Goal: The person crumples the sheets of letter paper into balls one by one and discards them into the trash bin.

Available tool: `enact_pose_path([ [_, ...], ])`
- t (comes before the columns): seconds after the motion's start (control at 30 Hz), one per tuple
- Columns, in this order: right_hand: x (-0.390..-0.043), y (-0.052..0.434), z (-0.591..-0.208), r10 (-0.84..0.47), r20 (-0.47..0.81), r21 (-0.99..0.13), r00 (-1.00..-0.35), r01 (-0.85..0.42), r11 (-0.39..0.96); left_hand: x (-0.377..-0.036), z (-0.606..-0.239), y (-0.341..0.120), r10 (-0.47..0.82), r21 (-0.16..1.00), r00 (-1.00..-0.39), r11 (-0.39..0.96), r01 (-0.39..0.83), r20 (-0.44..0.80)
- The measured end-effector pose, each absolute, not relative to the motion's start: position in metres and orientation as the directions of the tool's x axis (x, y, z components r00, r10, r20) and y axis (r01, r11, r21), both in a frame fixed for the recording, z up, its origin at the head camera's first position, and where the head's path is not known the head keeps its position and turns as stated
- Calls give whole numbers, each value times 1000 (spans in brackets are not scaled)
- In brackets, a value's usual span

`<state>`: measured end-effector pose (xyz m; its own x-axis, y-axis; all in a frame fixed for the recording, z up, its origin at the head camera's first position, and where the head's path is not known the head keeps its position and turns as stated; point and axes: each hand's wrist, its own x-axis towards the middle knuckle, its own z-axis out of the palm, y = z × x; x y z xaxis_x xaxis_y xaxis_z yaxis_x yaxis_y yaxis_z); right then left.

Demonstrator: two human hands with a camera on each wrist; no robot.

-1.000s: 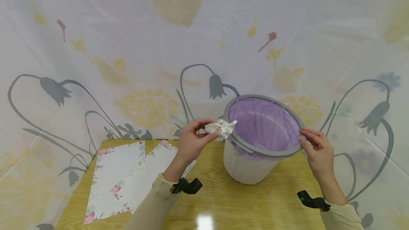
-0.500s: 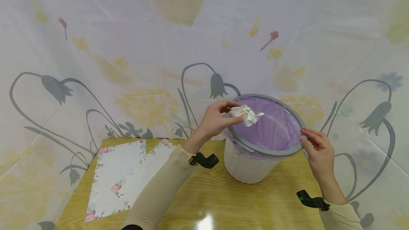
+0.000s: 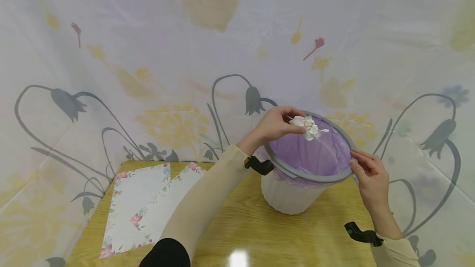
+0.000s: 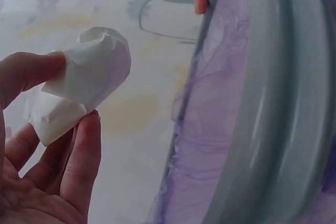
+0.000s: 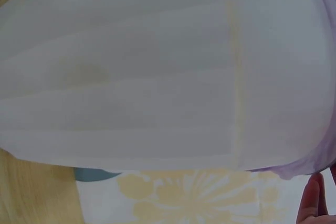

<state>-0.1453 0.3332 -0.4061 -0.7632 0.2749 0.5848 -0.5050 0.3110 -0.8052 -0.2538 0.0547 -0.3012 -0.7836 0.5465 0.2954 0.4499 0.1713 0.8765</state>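
My left hand (image 3: 276, 125) pinches a crumpled ball of paper (image 3: 309, 128) between thumb and fingers, over the mouth of a trash can. In the left wrist view the crumpled paper (image 4: 86, 80) shows its white side, beside the can's grey rim (image 4: 268, 98). The trash can (image 3: 289, 197) is white and ribbed, stands on the table, and has a purple bag (image 3: 311, 153) lining it and folded over under the rim. At the right side of the rim, my right hand (image 3: 372, 178) pinches the edge with thumb and fingers. Its fingertips (image 5: 313, 195) show at the right wrist view's lower corner.
Two sheets of paper with floral borders lie overlapping on the wooden table (image 3: 241, 226) at the left; the left sheet (image 3: 137, 193) partly shows beside the left forearm. A flower-printed cloth backdrop (image 3: 167, 52) rises behind the table and along its sides.
My left hand has carried the crumpled paper rightward and up, from beside the trash can's left rim to over its opening. The right hand has stayed on the rim.
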Motion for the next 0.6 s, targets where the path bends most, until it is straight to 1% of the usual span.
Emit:
enact_pose_path([
  [0.17, -144, 333, -406, 285, 574, -813, -768, -490, 314, -268, -300, 68, 606, 869, -749, 182, 460, 269],
  [0.4, -142, 333, -403, 282, 596, -799, -752, -519, 303, -284, -301, 83, 641, 876, -740, 216, 432, 207],
  [0.5, -142, 333, -404, 285, 603, -797, -745, -550, 250, -290, -301, 87, 648, 866, -738, 244, 436, 189],
  [0.6, -144, 332, -406, 289, 609, -793, -739, -575, 201, -294, -304, 89, 666, 866, -724, 243, 436, 178],
])
